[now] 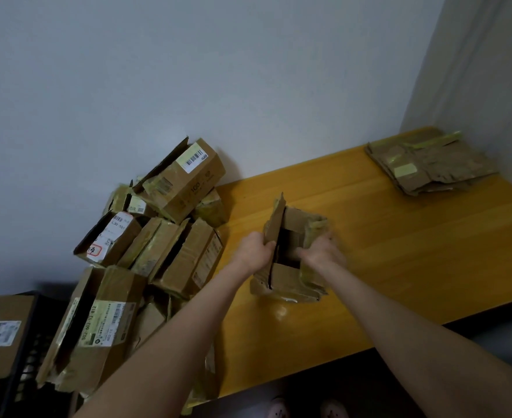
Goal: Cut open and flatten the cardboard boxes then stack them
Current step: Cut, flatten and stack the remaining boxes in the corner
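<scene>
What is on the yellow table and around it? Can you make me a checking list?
Surface: yellow wooden table, glossy.
Job's things: open cardboard box on the table; flattened stack at the far right corner; pile of unflattened boxes at the left end.
Clutter: nothing seen.
Hands: left hand and right hand each grip one side of that box.
Cables: nothing seen.
Surroundings: white wall; black crate lower left; slippers below.

Head-worn camera looks down, close over the table (399,251).
</scene>
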`<state>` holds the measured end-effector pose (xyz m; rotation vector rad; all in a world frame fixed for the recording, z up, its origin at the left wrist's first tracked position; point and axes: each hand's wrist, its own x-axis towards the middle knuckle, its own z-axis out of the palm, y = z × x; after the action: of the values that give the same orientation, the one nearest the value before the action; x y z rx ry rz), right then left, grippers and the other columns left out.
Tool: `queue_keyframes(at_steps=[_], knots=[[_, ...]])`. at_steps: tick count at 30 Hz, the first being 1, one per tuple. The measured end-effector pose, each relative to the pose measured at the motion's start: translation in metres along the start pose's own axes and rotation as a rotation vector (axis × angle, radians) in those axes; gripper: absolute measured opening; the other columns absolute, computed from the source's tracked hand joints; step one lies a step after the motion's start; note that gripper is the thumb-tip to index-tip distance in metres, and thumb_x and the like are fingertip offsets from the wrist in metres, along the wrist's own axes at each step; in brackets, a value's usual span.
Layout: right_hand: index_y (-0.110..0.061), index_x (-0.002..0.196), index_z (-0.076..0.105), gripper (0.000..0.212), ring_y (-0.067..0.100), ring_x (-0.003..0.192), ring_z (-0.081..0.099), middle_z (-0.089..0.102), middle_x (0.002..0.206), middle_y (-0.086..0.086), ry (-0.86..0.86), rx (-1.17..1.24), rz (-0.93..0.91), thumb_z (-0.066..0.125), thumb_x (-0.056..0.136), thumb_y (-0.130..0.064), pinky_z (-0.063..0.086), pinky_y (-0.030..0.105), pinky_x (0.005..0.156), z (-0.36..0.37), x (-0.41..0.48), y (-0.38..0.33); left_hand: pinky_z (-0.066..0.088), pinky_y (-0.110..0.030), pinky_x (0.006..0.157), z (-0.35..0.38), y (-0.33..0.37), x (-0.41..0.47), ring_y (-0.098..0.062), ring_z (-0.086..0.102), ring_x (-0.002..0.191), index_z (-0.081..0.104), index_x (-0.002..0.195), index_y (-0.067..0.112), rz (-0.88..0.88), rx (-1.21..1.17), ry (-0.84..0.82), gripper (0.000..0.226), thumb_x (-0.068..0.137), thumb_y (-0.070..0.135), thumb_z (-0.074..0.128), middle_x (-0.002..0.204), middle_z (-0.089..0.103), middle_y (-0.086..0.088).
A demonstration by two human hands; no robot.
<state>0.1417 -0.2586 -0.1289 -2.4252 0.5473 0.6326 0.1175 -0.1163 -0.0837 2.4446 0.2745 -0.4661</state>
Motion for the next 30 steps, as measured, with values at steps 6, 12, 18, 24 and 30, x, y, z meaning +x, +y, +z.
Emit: queue_keyframes(at_steps=[6,12,18,24,30], knots=[[-0.004,0.134,0.042,0.049,0.029,0.098,0.059,0.057,0.115,0.013,-0.182,0.747,0.043,0.048,0.099,-0.037,0.05,0.043,0.086,-0.024,0.003,0.013,0.05,-0.04,0.091,-0.027,-0.025,0.005,-0.024,0.059,0.103,0.055,0.118,0.01,-0.09,-0.339,-0.012,0.026,0.1,0.027,0.047,0.109,0.062,-0.006],[-0.004,0.145,0.031,0.067,0.035,0.123,0.048,0.045,0.141,0.016,-0.064,0.793,0.067,0.058,0.094,-0.038,0.042,0.049,0.103,-0.026,0.012,0.037,0.05,-0.048,0.095,-0.041,-0.028,0.003,-0.027,0.064,0.1,0.057,0.117,0.008,-0.097,-0.485,-0.112,0.033,0.096,0.033,0.055,0.108,0.066,-0.01],[-0.017,0.153,-0.001,0.081,0.036,0.146,0.005,0.006,0.159,0.015,0.358,-0.33,-0.358,0.055,0.094,-0.019,0.012,0.051,0.119,-0.041,0.011,0.028,0.051,-0.036,0.08,-0.042,0.002,-0.002,-0.021,0.064,0.09,0.059,0.093,0.013,0.117,-0.15,-0.174,0.021,0.097,0.033,0.052,0.096,0.066,-0.007],[-0.014,0.152,-0.008,0.105,0.037,0.138,0.029,0.019,0.156,0.013,0.319,-0.412,-0.297,0.066,0.084,-0.047,0.028,0.048,0.11,-0.044,0.003,0.012,0.048,-0.041,0.087,-0.04,0.041,-0.013,-0.028,0.06,0.094,0.058,0.091,0.009,0.283,-0.002,-0.257,0.02,0.1,0.025,0.049,0.093,0.06,-0.01],[-0.017,0.152,-0.006,0.085,0.028,0.11,0.055,0.041,0.142,0.009,0.239,-0.348,-0.416,0.047,0.094,-0.048,0.045,0.038,0.078,-0.05,0.004,0.02,0.049,-0.043,0.092,-0.052,0.034,-0.007,-0.027,0.061,0.101,0.059,0.106,0.012,0.285,0.112,-0.222,0.019,0.1,0.026,0.047,0.105,0.064,-0.011]])
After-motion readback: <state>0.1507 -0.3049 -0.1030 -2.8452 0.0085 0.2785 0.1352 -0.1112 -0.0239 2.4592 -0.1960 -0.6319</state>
